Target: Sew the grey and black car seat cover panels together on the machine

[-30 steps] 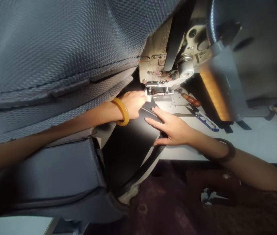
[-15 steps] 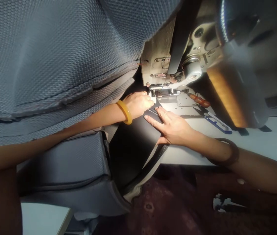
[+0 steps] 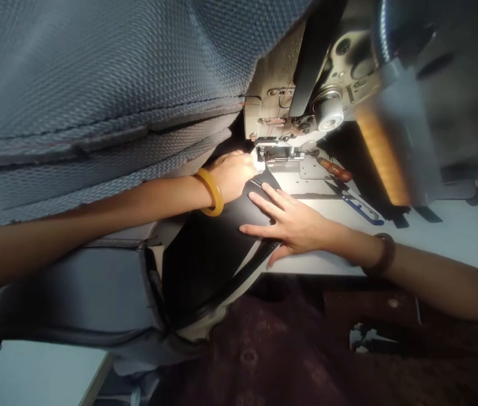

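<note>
My left hand (image 3: 234,172), with a yellow bangle (image 3: 211,193) at the wrist, is closed beside the presser foot (image 3: 261,152) of a sewing machine (image 3: 275,76). Its fingertips pinch a small white piece (image 3: 258,161) in the lamp's glare; their exact grip is partly hidden. A smooth black panel (image 3: 209,242) with a pale, dark-trimmed edge runs from the foot toward my body. My right hand (image 3: 296,223) lies on this panel with its fingers spread, thumb over the edge near the white table. Grey woven fabric (image 3: 116,73) hangs in folds above my left forearm.
Right of the foot lie a screwdriver with an orange-brown handle (image 3: 335,169) and blue-handled thread snips (image 3: 361,208) on the white table (image 3: 463,242). An amber-lit lamp (image 3: 385,152) juts in at right. More grey sewn fabric (image 3: 87,287) hangs at lower left.
My right hand has spread its fingers wider and shifted slightly left on the black panel. My left hand stays by the presser foot. The whole view has shifted a little, and the lower grey fabric sits further left.
</note>
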Action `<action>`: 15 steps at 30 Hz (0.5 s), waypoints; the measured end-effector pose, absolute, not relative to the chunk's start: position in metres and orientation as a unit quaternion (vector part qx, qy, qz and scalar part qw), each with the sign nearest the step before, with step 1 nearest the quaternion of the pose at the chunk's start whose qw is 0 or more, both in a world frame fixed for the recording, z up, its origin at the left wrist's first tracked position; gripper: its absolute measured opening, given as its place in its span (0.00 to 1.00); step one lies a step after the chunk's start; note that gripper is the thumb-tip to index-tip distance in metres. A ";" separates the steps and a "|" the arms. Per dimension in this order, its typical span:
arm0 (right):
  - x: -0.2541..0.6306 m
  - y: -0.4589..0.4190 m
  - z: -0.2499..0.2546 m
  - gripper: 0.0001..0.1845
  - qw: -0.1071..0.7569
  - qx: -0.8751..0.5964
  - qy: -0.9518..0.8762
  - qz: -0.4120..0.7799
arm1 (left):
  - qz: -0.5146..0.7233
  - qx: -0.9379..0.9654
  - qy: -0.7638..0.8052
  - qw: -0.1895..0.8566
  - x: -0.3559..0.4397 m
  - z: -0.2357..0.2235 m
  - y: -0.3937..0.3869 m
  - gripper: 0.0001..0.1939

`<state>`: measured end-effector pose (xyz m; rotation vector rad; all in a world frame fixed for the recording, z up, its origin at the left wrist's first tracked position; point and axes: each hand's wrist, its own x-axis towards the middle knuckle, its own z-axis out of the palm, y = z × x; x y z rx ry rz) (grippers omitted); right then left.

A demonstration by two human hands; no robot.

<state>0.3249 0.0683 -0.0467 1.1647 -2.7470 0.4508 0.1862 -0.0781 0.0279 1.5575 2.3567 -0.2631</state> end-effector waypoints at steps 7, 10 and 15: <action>0.325 0.044 -0.047 0.45 0.078 0.315 -0.942 0.087 | -0.153 0.600 0.772 0.140 0.192 0.027 -0.077 0.18; 0.326 0.037 -0.050 0.44 0.086 0.293 -0.948 0.090 | -0.169 0.620 0.756 0.122 0.192 0.029 -0.077 0.18; 0.322 0.031 -0.047 0.40 0.072 0.266 -0.957 0.094 | -0.179 0.632 0.746 0.113 0.188 0.030 -0.076 0.17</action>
